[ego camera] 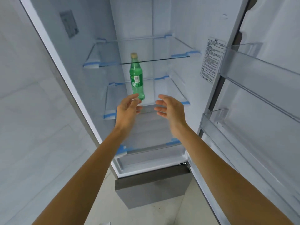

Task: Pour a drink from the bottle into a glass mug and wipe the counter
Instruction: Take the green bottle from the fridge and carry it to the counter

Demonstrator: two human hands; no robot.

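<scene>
1. The left hand (127,109) is reaching into the open refrigerator with its fingers spread and loosely curled, grasping nothing. Its fingertips are lying just in front of the base of the bottle; whether they are touching it cannot be told.
2. The right hand (170,108) is extending beside it, palm turned toward the left hand, fingers released and apart, holding nothing. It is sitting clear of the bottle, to that bottle's right.
3. Both forearms are bare and are entering from the bottom of the view.
4. The bottle (136,77) is standing upright on the middle glass shelf (172,93), toward its left half. It is green translucent plastic with a pale cap. Its green label is showing a white panel with what looks like a barcode and large pale letters below; the wording is too blurred to read and no brand can be confirmed.
5. The upper glass shelf (154,61) is crossing in front of the bottle's neck. Blue tape strips are sitting at the shelf corners.
6. A white printed sticker (212,60) is showing on the right inner wall; its lines of text are too small to read.
7. A grey plate (69,24) is fixed on the left inner wall, unreadable.
8. The door bins (259,69) are hanging at the right, clear plastic.
9. A grey lower drawer front (152,190) is projecting beneath the compartment.
</scene>
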